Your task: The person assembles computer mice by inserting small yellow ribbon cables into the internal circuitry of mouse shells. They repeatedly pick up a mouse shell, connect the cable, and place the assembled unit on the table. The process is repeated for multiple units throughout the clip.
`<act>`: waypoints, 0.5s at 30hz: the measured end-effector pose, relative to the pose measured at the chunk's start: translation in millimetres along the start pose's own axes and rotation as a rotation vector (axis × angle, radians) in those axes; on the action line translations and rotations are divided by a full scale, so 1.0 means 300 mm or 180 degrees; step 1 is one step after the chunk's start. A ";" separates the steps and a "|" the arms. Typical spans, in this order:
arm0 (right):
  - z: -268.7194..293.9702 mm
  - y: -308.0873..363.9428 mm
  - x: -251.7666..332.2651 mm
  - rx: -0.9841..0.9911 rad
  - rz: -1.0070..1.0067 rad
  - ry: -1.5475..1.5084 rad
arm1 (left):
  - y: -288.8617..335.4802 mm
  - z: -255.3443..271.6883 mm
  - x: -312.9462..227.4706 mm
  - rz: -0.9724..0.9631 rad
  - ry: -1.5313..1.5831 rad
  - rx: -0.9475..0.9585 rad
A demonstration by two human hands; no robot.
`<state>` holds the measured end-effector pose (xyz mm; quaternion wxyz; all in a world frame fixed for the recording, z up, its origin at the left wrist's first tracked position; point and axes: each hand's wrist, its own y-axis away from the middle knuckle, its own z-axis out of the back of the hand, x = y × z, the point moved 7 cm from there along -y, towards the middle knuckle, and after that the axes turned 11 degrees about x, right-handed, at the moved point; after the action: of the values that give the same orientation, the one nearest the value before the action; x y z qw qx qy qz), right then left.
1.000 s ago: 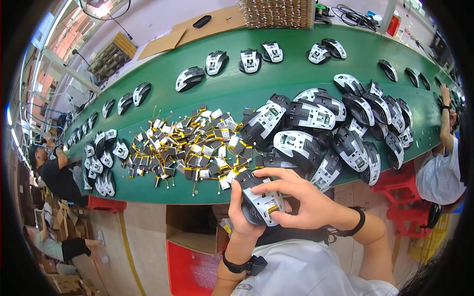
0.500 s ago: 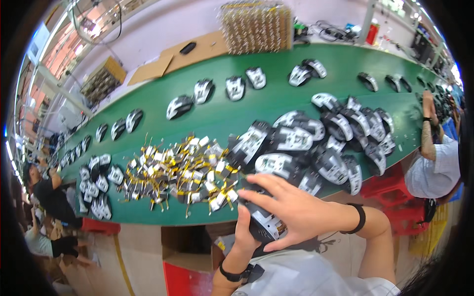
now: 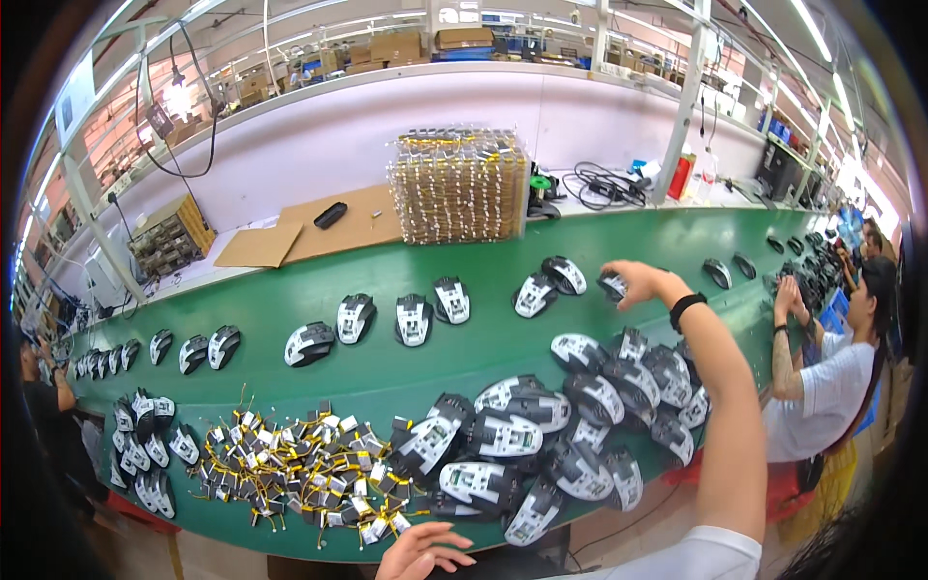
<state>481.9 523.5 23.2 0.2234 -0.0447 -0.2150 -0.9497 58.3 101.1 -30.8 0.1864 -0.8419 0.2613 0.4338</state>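
My right hand (image 3: 636,283) reaches far out over the green belt, its fingers curled round a half-assembled computer mouse (image 3: 612,284), mostly hidden by the hand. Two more black-and-white mouse shells (image 3: 535,294) lie just left of it. At the near edge, my left hand (image 3: 423,553) has its fingers loosely spread and holds nothing. Beside it is a heap of small battery packs (image 3: 309,474) with yellow tape and thin wires. A pile of mouse shells (image 3: 506,434), white inner plates up, lies between my two hands.
Spaced mouse shells (image 3: 413,319) line the belt. Another cluster of shells (image 3: 145,440) sits at left. At the back stand a tall stack of wired batteries (image 3: 459,188) and flat cardboard (image 3: 338,224). A co-worker (image 3: 822,358) sits at right.
Both hands held a mouse close to me. Now my left hand is off it and free, and my right arm has stretched forward over the belt with a mouse. The view has tilted up.
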 end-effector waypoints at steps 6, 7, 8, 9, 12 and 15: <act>0.010 -0.277 -0.090 0.0666 -0.0829 0.0085 | 0.006 -0.012 -0.076 -0.0229 -0.0241 -0.0819; 0.010 -0.349 -0.066 0.0454 -0.0795 0.0055 | 0.008 -0.008 -0.079 -0.0239 -0.0229 -0.0834; 0.042 -0.405 -0.034 -0.0248 -0.0626 -0.0367 | 0.006 -0.005 -0.100 -0.0487 -0.0551 -0.0497; 0.015 -0.449 0.031 -0.0547 -0.0312 -0.0465 | 0.014 0.011 -0.104 0.0016 -0.0583 -0.1174; -0.039 -0.469 0.024 -0.0483 -0.0599 -0.0173 | -0.001 -0.022 -0.178 -0.0072 -0.0461 -0.1012; 0.053 -0.379 0.075 -0.0792 -0.0643 -0.0236 | 0.061 -0.030 -0.192 -0.0390 -0.0476 -0.0976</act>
<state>411.2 613.2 -2.4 0.1113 -0.0852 -0.1073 -0.9843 24.9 97.7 20.4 0.1009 -0.8402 0.1257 0.5178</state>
